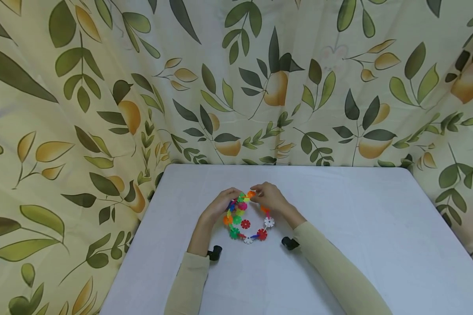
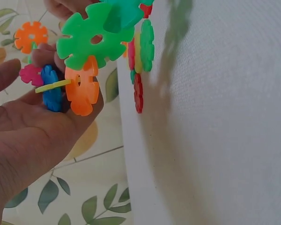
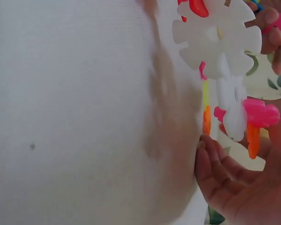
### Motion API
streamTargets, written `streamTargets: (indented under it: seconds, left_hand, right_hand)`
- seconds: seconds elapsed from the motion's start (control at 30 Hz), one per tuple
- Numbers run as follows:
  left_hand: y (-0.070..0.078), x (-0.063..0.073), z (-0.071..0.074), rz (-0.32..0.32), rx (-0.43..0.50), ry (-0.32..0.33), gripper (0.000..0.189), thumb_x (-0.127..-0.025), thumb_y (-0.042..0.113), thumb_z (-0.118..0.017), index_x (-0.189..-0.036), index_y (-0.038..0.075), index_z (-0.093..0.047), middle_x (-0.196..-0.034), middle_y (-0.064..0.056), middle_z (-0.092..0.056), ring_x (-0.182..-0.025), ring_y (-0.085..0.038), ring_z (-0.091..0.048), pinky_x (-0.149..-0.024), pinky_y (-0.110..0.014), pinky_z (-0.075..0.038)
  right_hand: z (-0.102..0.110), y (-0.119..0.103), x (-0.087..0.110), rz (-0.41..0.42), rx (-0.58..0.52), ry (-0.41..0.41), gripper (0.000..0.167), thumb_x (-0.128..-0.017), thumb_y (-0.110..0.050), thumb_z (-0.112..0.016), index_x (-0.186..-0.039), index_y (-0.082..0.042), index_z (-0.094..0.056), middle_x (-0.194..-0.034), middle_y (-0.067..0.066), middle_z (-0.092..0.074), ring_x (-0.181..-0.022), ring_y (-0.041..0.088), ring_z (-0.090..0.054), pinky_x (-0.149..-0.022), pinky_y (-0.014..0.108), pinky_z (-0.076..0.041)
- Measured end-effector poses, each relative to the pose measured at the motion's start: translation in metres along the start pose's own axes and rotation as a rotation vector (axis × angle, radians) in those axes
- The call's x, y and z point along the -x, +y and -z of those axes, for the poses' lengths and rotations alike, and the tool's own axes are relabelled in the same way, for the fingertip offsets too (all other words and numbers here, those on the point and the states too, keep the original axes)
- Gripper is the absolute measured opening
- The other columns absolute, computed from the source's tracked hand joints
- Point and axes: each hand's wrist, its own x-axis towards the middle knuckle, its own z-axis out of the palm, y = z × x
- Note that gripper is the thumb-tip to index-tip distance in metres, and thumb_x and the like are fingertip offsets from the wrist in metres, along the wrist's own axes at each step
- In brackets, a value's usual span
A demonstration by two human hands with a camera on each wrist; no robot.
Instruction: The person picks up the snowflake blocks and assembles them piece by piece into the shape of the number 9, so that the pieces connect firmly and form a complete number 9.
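A chain of flower-shaped plastic linking discs (image 1: 262,235) in several colours curves in a loop above the white table. My left hand (image 1: 220,204) holds its upper left part. In the left wrist view, curled fingers lie behind a pink disc (image 2: 31,75) and a blue disc (image 2: 51,89), while the thumb stands apart. My right hand (image 1: 273,199) bends over the top right of the loop and pinches an orange disc (image 1: 251,194) at the fingertips. White discs (image 3: 218,40) hang beside that hand in the right wrist view; its exact finger contact is partly hidden.
Inside the loop a red disc (image 1: 245,224) lies on the table (image 1: 354,227). Close by is a small cluster with a pink disc (image 1: 242,205) and a green disc (image 1: 237,219). A leaf-and-fruit patterned curtain (image 1: 315,87) stands behind the table and along its left.
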Motion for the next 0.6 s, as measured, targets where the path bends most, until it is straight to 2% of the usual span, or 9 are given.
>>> streamTargets:
  seconds: [0.17,0.27,0.37,0.5,0.6]
  left_hand:
    - [0.0007,0.0012,-0.0010,-0.001,-0.037,-0.004,0.050,-0.109,0.038,-0.052,-0.133,-0.004,-0.061,-0.128,-0.029,-0.060,-0.112,-0.041,-0.057,-0.100,-0.052,-0.048]
    - [-0.0003,0.0009,-0.0013,-0.002,-0.045,-0.006,0.051,-0.109,0.039,-0.053,-0.134,-0.004,-0.060,-0.134,-0.026,-0.060,-0.122,-0.043,-0.055,-0.106,-0.056,-0.045]
    - [-0.0012,0.0007,-0.0011,-0.002,-0.046,0.008,0.049,-0.108,0.040,-0.053,-0.132,-0.002,-0.063,-0.129,-0.024,-0.062,-0.116,-0.041,-0.058,-0.102,-0.052,-0.048]
    - [-0.0019,0.0002,-0.0007,-0.007,-0.047,0.008,0.049,-0.107,0.041,-0.057,-0.130,-0.001,-0.064,-0.110,-0.020,-0.063,-0.096,-0.032,-0.057,-0.083,-0.040,-0.050]
    - [-0.0024,-0.0002,-0.0009,-0.009,-0.064,-0.008,0.053,-0.105,0.044,-0.060,-0.131,-0.002,-0.063,-0.096,-0.013,-0.058,-0.085,-0.027,-0.053,-0.072,-0.032,-0.047]
  right_hand:
    - [-0.0039,-0.0005,-0.0020,0.012,0.066,0.006,0.030,-0.093,-0.016,-0.079,-0.122,-0.008,-0.076,-0.106,0.016,-0.064,-0.094,0.027,-0.063,-0.079,0.041,-0.054]
    - [-0.0062,-0.0006,-0.0005,0.002,0.070,0.044,0.021,-0.091,-0.011,-0.079,-0.112,-0.007,-0.079,-0.102,0.014,-0.064,-0.092,0.026,-0.063,-0.080,0.042,-0.055]
    - [-0.0078,-0.0008,-0.0002,0.003,0.082,0.069,0.024,-0.090,-0.010,-0.080,-0.113,-0.007,-0.078,-0.101,0.012,-0.065,-0.091,0.025,-0.065,-0.080,0.042,-0.056]
    - [-0.0084,-0.0020,-0.0009,0.009,0.114,0.071,0.030,-0.091,-0.012,-0.080,-0.121,-0.009,-0.076,-0.100,0.012,-0.064,-0.090,0.025,-0.065,-0.078,0.042,-0.055]
    - [-0.0089,-0.0022,-0.0017,-0.006,0.124,0.074,0.022,-0.091,-0.010,-0.078,-0.113,-0.009,-0.078,-0.099,0.011,-0.064,-0.090,0.024,-0.063,-0.076,0.041,-0.055]
